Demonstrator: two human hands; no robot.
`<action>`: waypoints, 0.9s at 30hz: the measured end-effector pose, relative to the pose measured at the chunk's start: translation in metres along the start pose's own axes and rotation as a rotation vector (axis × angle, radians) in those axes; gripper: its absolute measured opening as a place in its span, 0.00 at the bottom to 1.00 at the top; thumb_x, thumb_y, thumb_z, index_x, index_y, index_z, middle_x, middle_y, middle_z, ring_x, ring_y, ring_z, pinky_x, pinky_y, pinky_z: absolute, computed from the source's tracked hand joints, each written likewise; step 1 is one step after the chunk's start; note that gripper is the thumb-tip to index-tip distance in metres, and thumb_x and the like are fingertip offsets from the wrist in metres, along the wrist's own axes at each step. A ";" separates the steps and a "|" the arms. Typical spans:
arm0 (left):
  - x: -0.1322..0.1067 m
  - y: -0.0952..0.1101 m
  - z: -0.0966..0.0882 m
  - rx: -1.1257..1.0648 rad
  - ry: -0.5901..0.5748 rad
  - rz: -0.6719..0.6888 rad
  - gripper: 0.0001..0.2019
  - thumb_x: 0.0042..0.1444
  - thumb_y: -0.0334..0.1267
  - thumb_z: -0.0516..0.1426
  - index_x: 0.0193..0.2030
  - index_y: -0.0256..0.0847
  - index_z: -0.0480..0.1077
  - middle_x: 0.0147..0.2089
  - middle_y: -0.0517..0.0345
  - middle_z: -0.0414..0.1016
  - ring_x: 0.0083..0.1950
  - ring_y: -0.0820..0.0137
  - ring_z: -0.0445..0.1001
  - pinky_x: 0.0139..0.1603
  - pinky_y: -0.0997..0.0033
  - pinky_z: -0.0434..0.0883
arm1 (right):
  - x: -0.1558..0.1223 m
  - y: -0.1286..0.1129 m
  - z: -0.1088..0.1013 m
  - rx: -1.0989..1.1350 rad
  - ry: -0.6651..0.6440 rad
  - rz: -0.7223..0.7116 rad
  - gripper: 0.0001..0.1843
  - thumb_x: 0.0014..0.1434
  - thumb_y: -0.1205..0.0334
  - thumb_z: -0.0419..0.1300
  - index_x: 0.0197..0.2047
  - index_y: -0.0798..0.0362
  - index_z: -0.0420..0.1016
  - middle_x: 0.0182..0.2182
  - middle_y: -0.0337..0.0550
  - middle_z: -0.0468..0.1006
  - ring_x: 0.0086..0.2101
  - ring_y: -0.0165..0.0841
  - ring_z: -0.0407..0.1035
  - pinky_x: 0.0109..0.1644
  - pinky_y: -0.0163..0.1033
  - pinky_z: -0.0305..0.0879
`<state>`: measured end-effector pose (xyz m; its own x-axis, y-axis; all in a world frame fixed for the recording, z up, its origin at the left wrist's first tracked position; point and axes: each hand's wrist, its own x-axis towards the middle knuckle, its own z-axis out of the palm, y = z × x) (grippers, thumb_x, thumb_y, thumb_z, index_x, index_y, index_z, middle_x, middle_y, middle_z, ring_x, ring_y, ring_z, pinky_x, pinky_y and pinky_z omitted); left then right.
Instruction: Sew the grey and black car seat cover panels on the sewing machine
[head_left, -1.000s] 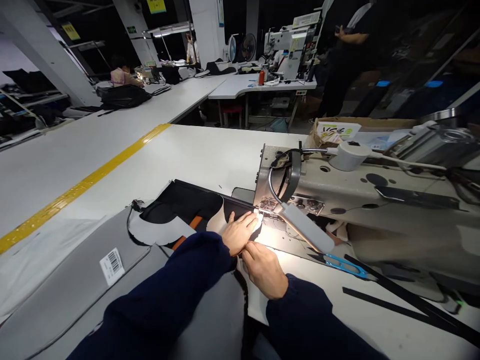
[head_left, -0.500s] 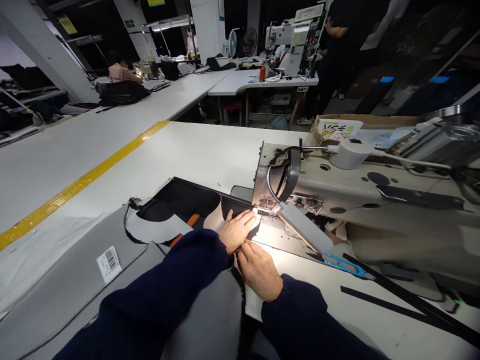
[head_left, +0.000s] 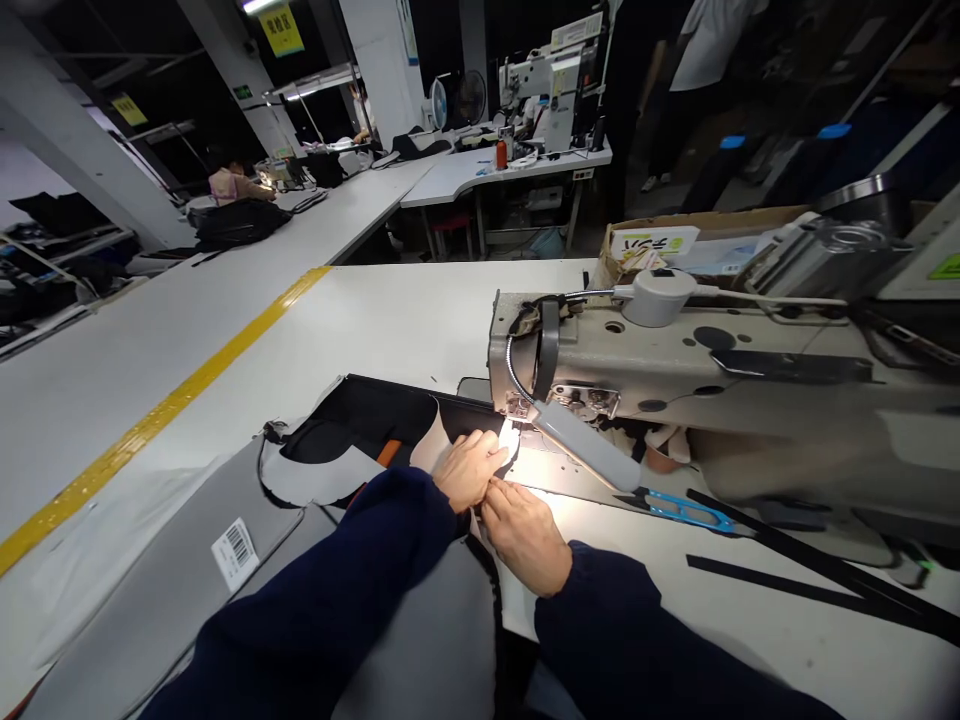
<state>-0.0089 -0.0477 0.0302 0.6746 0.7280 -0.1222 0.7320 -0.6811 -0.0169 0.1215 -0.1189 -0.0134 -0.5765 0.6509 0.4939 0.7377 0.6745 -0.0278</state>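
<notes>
Under the sewing machine's [head_left: 570, 345] needle end lies a fabric piece with a black inner side [head_left: 401, 405] and grey outer panels [head_left: 195, 590]. My left hand [head_left: 471, 470] is closed on its edge close to the lit needle area, fingers bent together over the cloth. Just below and touching it, my right hand [head_left: 529, 535] pinches the same edge between thumb and fingers. A pale curved flap [head_left: 431, 440] stands up beside my left hand. A barcode label [head_left: 236, 553] sits on the grey panel. My fingertips partly hide the seam.
Blue-handled scissors [head_left: 690, 512] and black strips [head_left: 780, 580] lie right of my hands. A lamp [head_left: 589, 445] hangs over the needle area. Behind the machine stands a cardboard box [head_left: 611, 245]. Yellow tape [head_left: 180, 395] crosses the white table [head_left: 390, 310]. People are farther back.
The camera view has shifted, so the machine appears farther left. My left fingers are more bent than before; both hands stay on the fabric beside the needle.
</notes>
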 end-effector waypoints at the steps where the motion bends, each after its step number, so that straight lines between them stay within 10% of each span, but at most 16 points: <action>1: 0.002 0.000 0.001 0.004 0.001 -0.004 0.14 0.63 0.37 0.49 0.53 0.41 0.66 0.46 0.51 0.66 0.45 0.64 0.63 0.45 0.64 0.65 | 0.000 0.001 0.001 -0.016 0.011 0.006 0.09 0.58 0.75 0.53 0.37 0.59 0.75 0.34 0.49 0.74 0.40 0.38 0.67 0.44 0.41 0.64; 15: 0.008 0.000 -0.014 -0.016 -0.015 0.037 0.07 0.60 0.31 0.50 0.41 0.36 0.68 0.50 0.50 0.63 0.47 0.66 0.63 0.47 0.68 0.67 | 0.000 0.030 0.008 -0.044 0.097 0.021 0.13 0.59 0.76 0.50 0.37 0.60 0.76 0.36 0.49 0.77 0.40 0.37 0.69 0.47 0.42 0.61; 27: 0.015 0.009 -0.015 0.067 -0.104 -0.034 0.14 0.60 0.31 0.47 0.49 0.35 0.69 0.48 0.45 0.66 0.48 0.60 0.64 0.47 0.62 0.69 | -0.003 0.053 0.008 0.019 0.117 0.069 0.14 0.60 0.76 0.50 0.37 0.58 0.76 0.39 0.49 0.78 0.44 0.35 0.70 0.53 0.42 0.63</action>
<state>0.0091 -0.0421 0.0428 0.6333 0.7411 -0.2231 0.7439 -0.6624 -0.0890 0.1600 -0.0822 -0.0234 -0.4785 0.6517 0.5885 0.7671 0.6364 -0.0810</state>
